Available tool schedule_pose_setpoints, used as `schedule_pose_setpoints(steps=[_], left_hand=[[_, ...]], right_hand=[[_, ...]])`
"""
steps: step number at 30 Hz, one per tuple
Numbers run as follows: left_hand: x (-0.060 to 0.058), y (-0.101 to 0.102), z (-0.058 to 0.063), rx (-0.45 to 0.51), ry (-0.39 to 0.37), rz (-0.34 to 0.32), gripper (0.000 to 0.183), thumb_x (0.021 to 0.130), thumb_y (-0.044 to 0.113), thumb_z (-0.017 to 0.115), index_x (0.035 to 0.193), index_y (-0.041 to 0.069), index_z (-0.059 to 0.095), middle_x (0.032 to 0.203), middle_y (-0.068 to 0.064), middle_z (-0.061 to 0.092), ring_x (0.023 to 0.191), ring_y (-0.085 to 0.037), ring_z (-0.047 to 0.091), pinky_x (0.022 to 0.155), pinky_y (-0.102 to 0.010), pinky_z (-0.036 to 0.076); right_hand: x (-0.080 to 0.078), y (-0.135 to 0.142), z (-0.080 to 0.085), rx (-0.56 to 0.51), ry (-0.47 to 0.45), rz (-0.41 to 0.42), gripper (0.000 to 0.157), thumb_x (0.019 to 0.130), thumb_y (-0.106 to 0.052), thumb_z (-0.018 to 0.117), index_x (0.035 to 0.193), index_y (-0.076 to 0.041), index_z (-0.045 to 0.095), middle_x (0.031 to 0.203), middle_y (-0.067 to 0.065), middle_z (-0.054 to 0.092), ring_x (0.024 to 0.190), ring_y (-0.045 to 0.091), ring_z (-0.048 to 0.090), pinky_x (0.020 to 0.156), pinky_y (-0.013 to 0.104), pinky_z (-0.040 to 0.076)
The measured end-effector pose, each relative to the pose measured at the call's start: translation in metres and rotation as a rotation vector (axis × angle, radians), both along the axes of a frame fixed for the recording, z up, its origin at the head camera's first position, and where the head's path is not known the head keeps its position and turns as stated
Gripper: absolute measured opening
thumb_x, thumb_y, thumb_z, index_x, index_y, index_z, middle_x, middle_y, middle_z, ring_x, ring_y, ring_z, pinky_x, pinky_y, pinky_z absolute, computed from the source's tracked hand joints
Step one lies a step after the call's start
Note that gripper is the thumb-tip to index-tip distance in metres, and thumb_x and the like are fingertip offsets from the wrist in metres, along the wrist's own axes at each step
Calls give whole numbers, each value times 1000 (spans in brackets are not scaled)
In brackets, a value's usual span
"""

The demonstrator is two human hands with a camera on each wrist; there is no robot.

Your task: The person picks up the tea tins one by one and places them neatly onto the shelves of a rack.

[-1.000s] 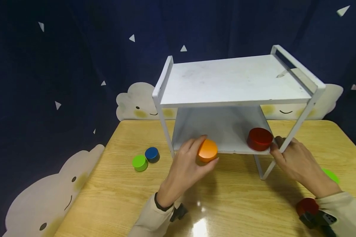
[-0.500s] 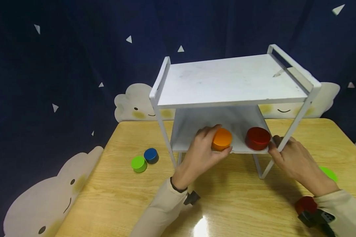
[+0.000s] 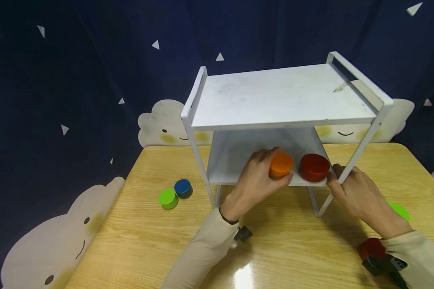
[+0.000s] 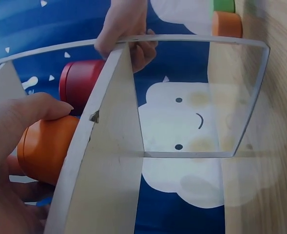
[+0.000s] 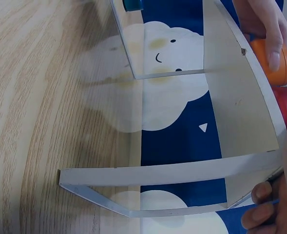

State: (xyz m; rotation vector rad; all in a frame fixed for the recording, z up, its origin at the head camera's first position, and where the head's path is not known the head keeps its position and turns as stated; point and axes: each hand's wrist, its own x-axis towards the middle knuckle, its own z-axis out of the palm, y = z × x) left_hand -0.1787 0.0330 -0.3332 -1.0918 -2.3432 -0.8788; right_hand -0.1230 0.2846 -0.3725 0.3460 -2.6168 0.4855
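A white two-tier rack [image 3: 287,96] stands on the table. My left hand [image 3: 256,176] grips an orange cylinder [image 3: 282,163] at the front of the lower shelf, thumb on the near side and fingers behind. In the left wrist view the orange cylinder [image 4: 48,146] sits right at the shelf edge. Beside it on the shelf stands a wider dark red cylinder [image 3: 314,167], a narrow gap between them in the head view. At the shelf's right end my right hand [image 3: 358,192] holds the rack by its side, fingers curled round the frame [image 5: 260,170].
Left of the rack, a green cylinder [image 3: 168,199] and a blue cylinder [image 3: 183,188] stand close together on the wooden table [image 3: 141,241]. Another green piece [image 3: 399,210] and a red one [image 3: 371,248] lie partly hidden by my right arm. A dark curtain [image 3: 94,60] hangs behind.
My left hand has carried the orange cylinder to the right and inward over the lower shelf, up close to the red cylinder. The right hand keeps its hold on the rack.
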Motion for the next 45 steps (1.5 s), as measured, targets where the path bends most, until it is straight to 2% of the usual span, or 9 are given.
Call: schedule_pose_setpoints(steps=[7, 17, 25, 35, 45], left_hand=[[0, 5, -1, -31, -33, -7, 54, 81, 30, 75, 124, 3, 57, 101, -6, 63, 88, -15, 56, 72, -17, 43], [-2, 9, -5, -33, 11, -21, 46, 82, 31, 73, 119, 7, 59, 94, 0, 64, 84, -12, 54, 76, -19, 41], [-1, 12, -8, -64, 58, 7, 50, 84, 33, 70, 122, 4, 57, 94, 0, 62, 84, -12, 53, 78, -20, 40], [-1, 13, -12, -48, 54, -4, 53, 84, 32, 70, 126, 3, 55, 98, 0, 63, 86, -12, 53, 81, -20, 39], [-2, 14, -15, -21, 67, -13, 57, 84, 31, 71, 127, -1, 53, 99, -4, 65, 88, -17, 56, 83, -26, 41]], right_hand=[[0, -1, 1, 0, 0, 8, 29, 99, -22, 39, 75, -9, 49, 60, -3, 38, 59, 17, 40, 50, 32, 32], [1, 0, 0, -5, 3, 11, 28, 99, -21, 39, 75, -10, 48, 59, -4, 36, 57, 16, 40, 49, 30, 32], [1, 0, 0, -5, 1, 7, 28, 100, -21, 39, 75, -10, 48, 60, -4, 37, 58, 16, 40, 49, 31, 33], [2, -1, 0, -12, -31, -8, 31, 101, -24, 37, 75, -10, 49, 61, -3, 39, 60, 17, 41, 50, 30, 33], [2, -1, -1, -16, -43, -18, 32, 101, -26, 37, 76, -10, 49, 61, -3, 39, 60, 17, 41, 50, 30, 33]])
